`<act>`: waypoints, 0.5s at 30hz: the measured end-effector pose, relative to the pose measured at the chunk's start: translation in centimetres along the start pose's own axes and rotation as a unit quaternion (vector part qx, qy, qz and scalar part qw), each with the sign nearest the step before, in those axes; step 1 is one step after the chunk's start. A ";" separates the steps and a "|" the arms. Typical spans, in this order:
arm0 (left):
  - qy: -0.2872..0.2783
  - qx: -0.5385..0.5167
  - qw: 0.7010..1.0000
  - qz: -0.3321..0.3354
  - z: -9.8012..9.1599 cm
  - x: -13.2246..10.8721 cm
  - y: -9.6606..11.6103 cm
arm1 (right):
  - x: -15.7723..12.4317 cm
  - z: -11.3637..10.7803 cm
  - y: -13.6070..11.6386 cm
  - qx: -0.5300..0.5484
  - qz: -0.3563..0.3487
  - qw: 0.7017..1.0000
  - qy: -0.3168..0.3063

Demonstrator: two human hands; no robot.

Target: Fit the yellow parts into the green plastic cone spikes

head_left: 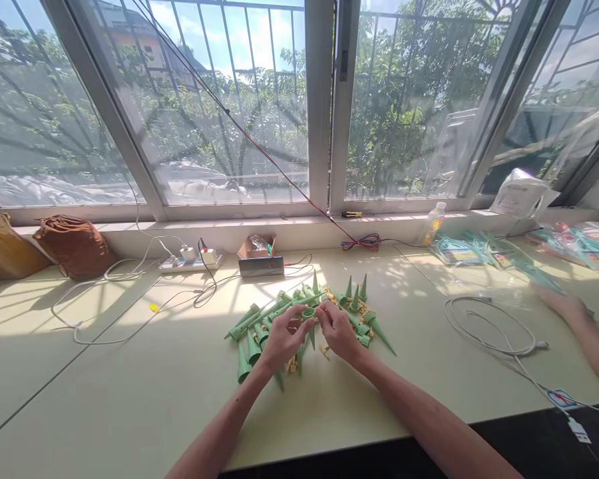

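Note:
My left hand (pixel 282 338) is closed around a hollow green plastic spike (pixel 308 313), its round open end up and its pointed tip down. Close against that rim, my right hand (pixel 338 329) has its fingertips pinched together; what lies between them is too small to make out. Under and around both hands spreads a pile of green plastic spikes and tubes. Several cones (pixel 356 296) stand tip up behind my right hand, and one long spike (pixel 381 332) lies to its right. Small yellow plastic valve pieces (pixel 292 363) are scattered among them.
A co-worker's hand (pixel 564 307) reaches in at the right near bagged teal items (pixel 459 251). Coiled white cable (pixel 489 326) lies on the table (pixel 130 406). Along the window stand a power strip (pixel 192 261), a dark phone (pixel 261 267), a small box (pixel 246 250) and a bottle (pixel 433 224).

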State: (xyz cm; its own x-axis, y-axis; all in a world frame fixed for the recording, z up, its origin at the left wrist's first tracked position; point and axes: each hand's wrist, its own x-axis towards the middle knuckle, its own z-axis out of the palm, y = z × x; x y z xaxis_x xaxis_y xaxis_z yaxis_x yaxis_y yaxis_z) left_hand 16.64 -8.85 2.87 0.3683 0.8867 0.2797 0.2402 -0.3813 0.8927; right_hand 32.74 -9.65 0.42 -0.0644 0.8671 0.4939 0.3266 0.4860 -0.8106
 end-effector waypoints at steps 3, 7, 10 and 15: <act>0.000 0.000 1.000 0.000 0.0 0.0 0.1 | 0.0 0.0 0.0 -0.003 0.000 1.000 -0.001; 0.003 0.002 1.000 0.003 0.0 0.0 0.5 | 0.0 0.0 0.0 -0.008 -0.002 1.000 -0.002; 0.005 0.009 1.000 0.008 0.0 0.0 0.8 | 0.1 0.0 0.0 -0.006 -0.008 1.000 -0.003; 0.002 0.021 1.000 0.015 0.0 -0.1 0.8 | 0.0 0.0 0.2 0.001 -0.012 1.000 -0.014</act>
State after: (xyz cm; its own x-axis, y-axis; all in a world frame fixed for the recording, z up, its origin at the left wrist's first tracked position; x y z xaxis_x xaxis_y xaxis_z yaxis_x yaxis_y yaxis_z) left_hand 16.79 -9.18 3.54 0.3718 0.8756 0.3083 0.2671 -0.4190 0.8678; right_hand 32.84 -9.55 0.25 -0.0976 0.8580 0.5044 0.3227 0.5067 -0.7995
